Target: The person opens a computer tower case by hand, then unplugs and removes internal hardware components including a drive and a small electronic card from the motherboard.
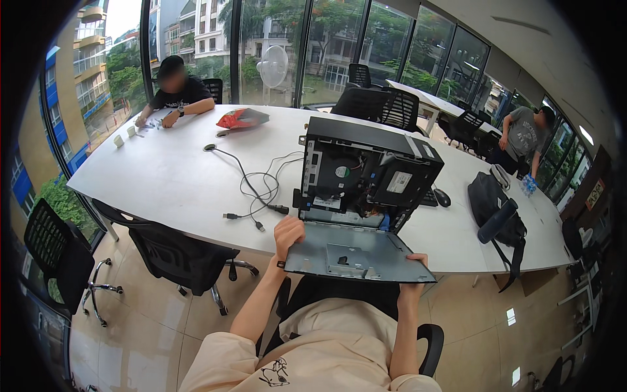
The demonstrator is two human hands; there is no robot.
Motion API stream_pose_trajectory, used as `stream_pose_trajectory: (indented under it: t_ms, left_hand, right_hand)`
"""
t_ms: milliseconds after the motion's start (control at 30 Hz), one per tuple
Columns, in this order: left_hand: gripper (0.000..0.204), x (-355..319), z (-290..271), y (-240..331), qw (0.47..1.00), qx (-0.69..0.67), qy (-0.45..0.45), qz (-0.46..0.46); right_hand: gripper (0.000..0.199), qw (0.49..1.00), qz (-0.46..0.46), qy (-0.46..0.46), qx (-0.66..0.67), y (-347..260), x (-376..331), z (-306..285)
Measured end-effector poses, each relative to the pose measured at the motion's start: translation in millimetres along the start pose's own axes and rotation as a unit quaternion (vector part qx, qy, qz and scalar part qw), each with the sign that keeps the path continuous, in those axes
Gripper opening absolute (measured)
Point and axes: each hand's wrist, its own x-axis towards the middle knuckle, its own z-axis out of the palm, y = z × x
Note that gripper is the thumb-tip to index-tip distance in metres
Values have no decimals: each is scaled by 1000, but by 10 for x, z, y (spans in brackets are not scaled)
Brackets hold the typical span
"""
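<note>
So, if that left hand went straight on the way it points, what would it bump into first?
Beyond the panel it holds, the left hand would probably meet the near left corner of the open computer case, though depth is hard to judge.

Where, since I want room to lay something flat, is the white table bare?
The widest patch is the left of the white table, between the white cups and the cables. A smaller one lies between the mouse and the black backpack. The middle is crowded by the opened desktop computer, its side panel held in the left hand and right hand.
</note>
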Motion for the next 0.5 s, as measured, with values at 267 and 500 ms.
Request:
stream_pose_trajectory:
  t_ms: [267, 500]
  left_hand:
    - [40, 186, -111, 249, 996, -84, 18, 13]
    - [39, 289, -17, 608, 985, -139, -98, 42]
  right_hand:
    - [27, 994, 54, 8, 95, -230, -240, -120]
    - [42, 989, -103, 82, -69, -446, -331, -481]
